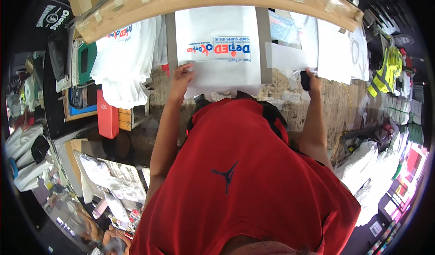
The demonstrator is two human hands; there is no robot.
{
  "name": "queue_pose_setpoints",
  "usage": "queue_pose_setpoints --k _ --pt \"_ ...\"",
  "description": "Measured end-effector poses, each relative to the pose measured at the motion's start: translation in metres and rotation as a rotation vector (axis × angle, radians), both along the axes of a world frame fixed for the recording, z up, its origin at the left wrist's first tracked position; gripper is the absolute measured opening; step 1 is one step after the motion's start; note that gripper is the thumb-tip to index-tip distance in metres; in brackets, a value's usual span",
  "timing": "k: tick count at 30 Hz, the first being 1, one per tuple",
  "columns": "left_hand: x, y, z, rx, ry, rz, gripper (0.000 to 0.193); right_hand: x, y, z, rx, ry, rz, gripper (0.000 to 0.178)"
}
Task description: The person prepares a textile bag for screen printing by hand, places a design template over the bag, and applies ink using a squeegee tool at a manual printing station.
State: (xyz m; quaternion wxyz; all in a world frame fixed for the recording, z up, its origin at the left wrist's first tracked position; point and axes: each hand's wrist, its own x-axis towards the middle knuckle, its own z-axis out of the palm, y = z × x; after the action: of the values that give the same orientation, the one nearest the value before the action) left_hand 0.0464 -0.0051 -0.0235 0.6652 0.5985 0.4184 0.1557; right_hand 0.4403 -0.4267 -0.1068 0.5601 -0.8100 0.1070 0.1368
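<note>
The white, cloth-like sheet with blue-and-red print (217,24) on the flat grey board (265,24) should handle light and limp, best held by side edges. Left hand (182,78): fingers apart there; right hand (314,82), by a small black object (305,81): grip unclear.

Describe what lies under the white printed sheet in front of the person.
A grey board shows along both sides of the white printed sheet. The sheet hides the middle, so anything else beneath it cannot be seen.
</note>
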Motion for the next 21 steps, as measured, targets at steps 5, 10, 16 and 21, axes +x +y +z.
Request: queue_pose_setpoints --k 5,10,16,21 --pt "-0.022 0.008 0.008 -0.115 -0.056 0.072 0.034 0.002 -0.076 -0.009 -0.573 0.613 0.726 0.03" --pt "-0.072 0.026 -0.014 -0.161 -0.121 0.369 0.026 -0.007 -0.007 0.046 0.06 0.284 0.574 0.023" --pt "-0.113 0.017 -0.073 -0.379 0.149 0.358 0.032 0.054 0.062 0.028 -0.418 -0.231 0.341 0.05" --pt "-0.109 -0.031 -0.099 -0.422 0.117 0.266 0.038 0.043 0.097 0.021 -0.961 -0.629 0.306 0.075"
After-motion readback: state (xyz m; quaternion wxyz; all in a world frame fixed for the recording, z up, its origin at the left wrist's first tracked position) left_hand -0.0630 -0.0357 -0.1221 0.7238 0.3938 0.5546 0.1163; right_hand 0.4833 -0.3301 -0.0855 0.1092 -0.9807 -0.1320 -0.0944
